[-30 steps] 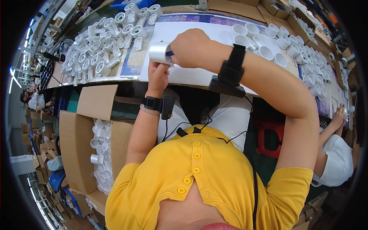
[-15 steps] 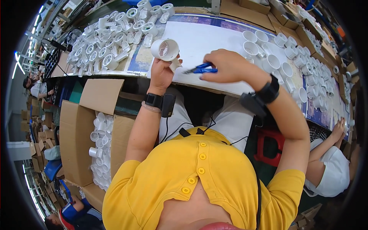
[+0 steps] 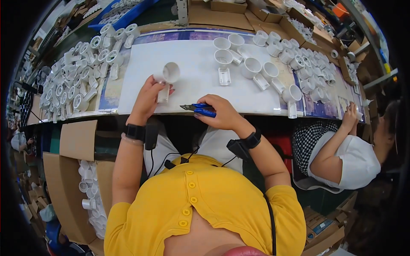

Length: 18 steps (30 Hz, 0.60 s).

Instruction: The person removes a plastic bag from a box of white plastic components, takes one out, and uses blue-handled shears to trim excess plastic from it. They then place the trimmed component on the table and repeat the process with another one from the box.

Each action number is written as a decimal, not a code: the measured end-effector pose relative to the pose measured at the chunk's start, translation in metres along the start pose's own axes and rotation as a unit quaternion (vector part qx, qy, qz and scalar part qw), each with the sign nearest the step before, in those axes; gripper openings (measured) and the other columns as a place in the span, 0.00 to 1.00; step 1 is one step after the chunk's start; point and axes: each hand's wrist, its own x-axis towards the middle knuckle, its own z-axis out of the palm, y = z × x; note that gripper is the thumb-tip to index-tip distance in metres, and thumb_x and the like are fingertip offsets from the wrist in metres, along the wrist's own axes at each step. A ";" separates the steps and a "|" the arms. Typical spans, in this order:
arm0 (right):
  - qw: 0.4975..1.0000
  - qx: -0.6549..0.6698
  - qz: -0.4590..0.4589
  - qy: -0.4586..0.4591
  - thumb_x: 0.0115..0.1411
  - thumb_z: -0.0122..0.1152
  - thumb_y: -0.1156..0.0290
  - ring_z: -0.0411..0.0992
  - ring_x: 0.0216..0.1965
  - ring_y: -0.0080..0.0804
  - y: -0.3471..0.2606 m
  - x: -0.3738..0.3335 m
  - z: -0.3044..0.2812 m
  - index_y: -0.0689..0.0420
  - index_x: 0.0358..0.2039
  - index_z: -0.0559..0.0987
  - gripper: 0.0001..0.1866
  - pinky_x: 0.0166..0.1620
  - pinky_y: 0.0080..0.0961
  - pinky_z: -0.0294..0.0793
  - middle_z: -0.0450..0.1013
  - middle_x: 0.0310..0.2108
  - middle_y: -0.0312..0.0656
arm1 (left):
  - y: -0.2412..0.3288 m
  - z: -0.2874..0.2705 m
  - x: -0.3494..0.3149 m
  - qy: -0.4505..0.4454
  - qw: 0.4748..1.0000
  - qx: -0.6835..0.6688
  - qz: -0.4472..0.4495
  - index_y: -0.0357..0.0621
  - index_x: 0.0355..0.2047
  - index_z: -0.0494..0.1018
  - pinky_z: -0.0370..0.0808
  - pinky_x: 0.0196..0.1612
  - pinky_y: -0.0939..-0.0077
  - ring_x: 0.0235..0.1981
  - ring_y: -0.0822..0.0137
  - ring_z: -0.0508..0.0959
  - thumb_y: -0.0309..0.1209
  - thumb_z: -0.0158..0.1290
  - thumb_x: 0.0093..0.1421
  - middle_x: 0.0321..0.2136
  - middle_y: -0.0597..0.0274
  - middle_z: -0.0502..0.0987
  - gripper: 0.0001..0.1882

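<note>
My left hand (image 3: 146, 97) is closed around a white plastic housing (image 3: 171, 73), a round cup with a flat stem, its open mouth up and slightly blurred. Fingers of my right hand (image 3: 223, 113) wrap the blue handles of a pair of side cutters (image 3: 206, 112) above the table's front edge. The cutters' dark jaws point left toward the housing's stem, apart from it. Both hands are over a white sheet (image 3: 192, 55). Beyond my right hand lie several similar housings, among them a cup with a slotted bottom (image 3: 223, 56).
Heaped housings with wires (image 3: 81, 72) cover the table's left, and more housings (image 3: 305, 70) crowd the right. An open carton (image 3: 64, 192) of white parts stands at my left. A co-worker (image 3: 341, 162) sits at the right. A blue bin (image 3: 124, 13) is at the back.
The view has shifted, so the table's things appear farther left. My right hand with the cutters has come lower and nearer the table edge. The left hand still holds the housing, now turned somewhat.
</note>
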 end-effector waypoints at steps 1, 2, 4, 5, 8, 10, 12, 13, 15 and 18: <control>1.000 -0.006 -0.007 0.018 0.47 0.66 0.69 0.68 0.29 0.28 0.004 -0.003 -0.001 0.58 0.36 0.73 0.16 0.35 0.20 0.68 0.70 0.28 0.40 | -0.003 0.008 0.011 -0.017 1.000 0.008 -0.005 0.36 0.53 0.56 0.74 0.47 0.66 0.46 0.61 0.71 0.22 0.43 0.55 0.44 0.50 0.69 0.24; 0.999 -0.012 -0.016 0.035 0.46 0.66 0.70 0.68 0.29 0.28 0.007 -0.005 -0.002 0.59 0.36 0.73 0.16 0.36 0.20 0.68 0.70 0.29 0.40 | -0.005 0.015 0.021 -0.034 0.999 0.018 -0.010 0.35 0.54 0.55 0.74 0.46 0.68 0.46 0.61 0.71 0.23 0.43 0.56 0.44 0.50 0.69 0.24; 0.998 -0.019 -0.026 0.052 0.46 0.66 0.71 0.68 0.29 0.27 0.012 -0.009 -0.004 0.59 0.36 0.73 0.17 0.36 0.20 0.68 0.70 0.29 0.40 | -0.007 0.031 0.043 -0.017 0.999 0.019 -0.026 0.35 0.53 0.57 0.74 0.46 0.68 0.45 0.61 0.72 0.24 0.44 0.56 0.43 0.51 0.70 0.23; 0.998 0.018 -0.006 0.057 0.45 0.66 0.70 0.68 0.30 0.30 0.014 -0.010 -0.004 0.58 0.35 0.73 0.16 0.35 0.21 0.68 0.70 0.29 0.40 | -0.009 0.039 0.056 0.000 0.999 0.022 -0.046 0.34 0.52 0.58 0.73 0.46 0.68 0.44 0.62 0.73 0.25 0.44 0.57 0.42 0.53 0.71 0.22; 0.993 0.089 0.036 0.070 0.45 0.66 0.68 0.69 0.30 0.35 0.017 -0.012 -0.007 0.57 0.34 0.74 0.15 0.34 0.23 0.70 0.71 0.30 0.40 | -0.020 0.060 0.091 0.043 0.994 0.068 -0.069 0.34 0.52 0.59 0.73 0.45 0.69 0.43 0.62 0.74 0.27 0.45 0.57 0.42 0.54 0.71 0.22; 0.995 0.074 0.006 0.069 0.45 0.66 0.71 0.69 0.31 0.32 0.018 -0.011 -0.007 0.57 0.35 0.74 0.15 0.36 0.21 0.69 0.70 0.30 0.40 | -0.030 0.068 0.110 0.101 0.979 0.162 -0.076 0.34 0.52 0.60 0.73 0.44 0.69 0.43 0.63 0.74 0.29 0.47 0.57 0.42 0.54 0.72 0.23; 0.995 0.066 -0.009 0.071 0.45 0.65 0.72 0.69 0.31 0.31 0.018 -0.011 -0.006 0.58 0.35 0.73 0.16 0.36 0.20 0.69 0.70 0.30 0.40 | -0.040 0.073 0.123 0.095 0.976 0.187 -0.063 0.33 0.52 0.60 0.72 0.43 0.70 0.44 0.62 0.74 0.30 0.48 0.56 0.42 0.53 0.72 0.24; 0.996 0.060 -0.016 0.069 0.45 0.66 0.72 0.69 0.31 0.31 0.018 -0.011 -0.006 0.58 0.35 0.74 0.15 0.36 0.21 0.69 0.70 0.30 0.40 | -0.043 0.074 0.129 0.091 0.972 0.213 -0.048 0.33 0.52 0.60 0.72 0.43 0.70 0.44 0.62 0.74 0.30 0.49 0.56 0.43 0.52 0.72 0.25; 0.996 0.049 -0.028 0.064 0.45 0.66 0.72 0.69 0.31 0.32 0.019 -0.012 -0.005 0.57 0.34 0.74 0.15 0.36 0.21 0.69 0.69 0.29 0.40 | -0.046 0.078 0.133 0.087 0.967 0.238 -0.035 0.33 0.52 0.60 0.72 0.42 0.71 0.44 0.61 0.73 0.31 0.49 0.55 0.43 0.51 0.72 0.26; 0.996 0.061 -0.021 0.066 0.44 0.66 0.72 0.68 0.31 0.32 0.018 -0.013 -0.007 0.56 0.34 0.74 0.16 0.36 0.21 0.69 0.69 0.28 0.40 | -0.045 0.086 0.134 0.057 0.894 0.443 0.046 0.33 0.54 0.59 0.69 0.48 0.65 0.49 0.50 0.70 0.34 0.53 0.50 0.47 0.40 0.68 0.32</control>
